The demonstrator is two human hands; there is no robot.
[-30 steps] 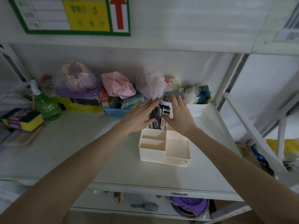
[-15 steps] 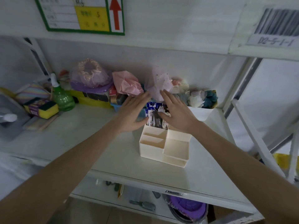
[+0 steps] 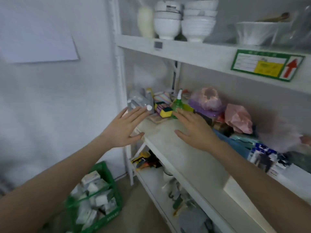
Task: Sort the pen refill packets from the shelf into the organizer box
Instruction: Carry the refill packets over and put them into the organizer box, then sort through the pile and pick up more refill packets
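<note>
Both hands empty, fingers spread flat: left hand (image 3: 123, 127) off the shelf (image 3: 188, 158) end, right hand (image 3: 196, 130) over it. Pen refill packets (image 3: 265, 157), blurred upright bunch, count unreadable, stand far right by the organizer box (image 3: 235, 187); right hand nearer.

Your view was dim and flat, with soft, cool light and no hard shadows or glare. Motion blur smeared the whole frame, worst at the right edge, where the packets (image 3: 264, 159) dissolved into streaks. Wide-angle distortion bent the shelf (image 3: 190, 158) and its upright near the edges.
</note>
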